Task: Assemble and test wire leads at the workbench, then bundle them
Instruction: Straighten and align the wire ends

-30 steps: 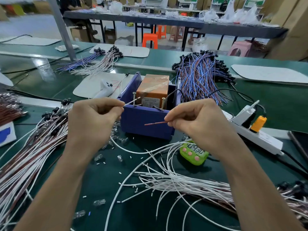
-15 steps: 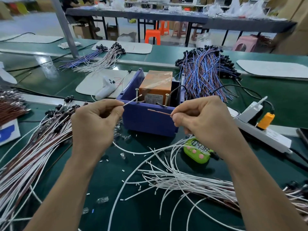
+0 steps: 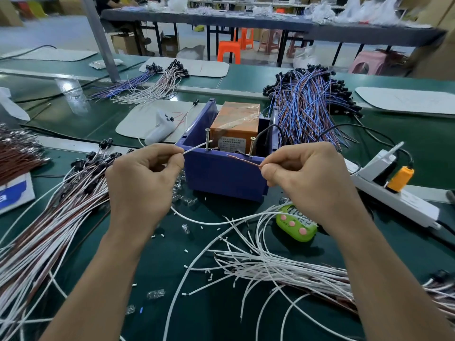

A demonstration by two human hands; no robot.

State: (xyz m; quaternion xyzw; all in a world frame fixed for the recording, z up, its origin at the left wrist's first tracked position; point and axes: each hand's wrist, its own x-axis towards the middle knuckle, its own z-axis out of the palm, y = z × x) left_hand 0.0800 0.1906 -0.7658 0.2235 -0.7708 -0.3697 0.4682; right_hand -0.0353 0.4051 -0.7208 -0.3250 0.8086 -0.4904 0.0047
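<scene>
Workbench (image 3: pixel 172 279): green mat under everything I see; the blue box (image 3: pixel 221 178) is my landmark.
White leads (image 3: pixel 49 230): long sheaf left of the blue box, black caps at its far end.
Blue-and-brown wires (image 3: pixel 305 107): heap behind the blue box, to its right.
Loose white leads (image 3: pixel 283 267): fanned out in front of the blue box, on the right.
Power strip (image 3: pixel 394 200): right of the blue box.
Left hand (image 3: pixel 142 183): at the box's front left corner, fingers curled, thumb and forefinger pinching the white lead end (image 3: pixel 197 147).
Right hand (image 3: pixel 310 180): at the front right corner, fingers curled, pinching the brown lead end (image 3: pixel 242 159).
Orange unit (image 3: pixel 236 119): inside the blue box.
Green timer (image 3: pixel 295 225): in front of the box, partly under my right hand.
Screws: the left screw (image 3: pixel 207 139) and the right screw (image 3: pixel 252 145) stand upright on the box's front rim.
Lead tips: white reaches the left screw; brown lies along the rim beside the right screw, contact I cannot tell.
</scene>
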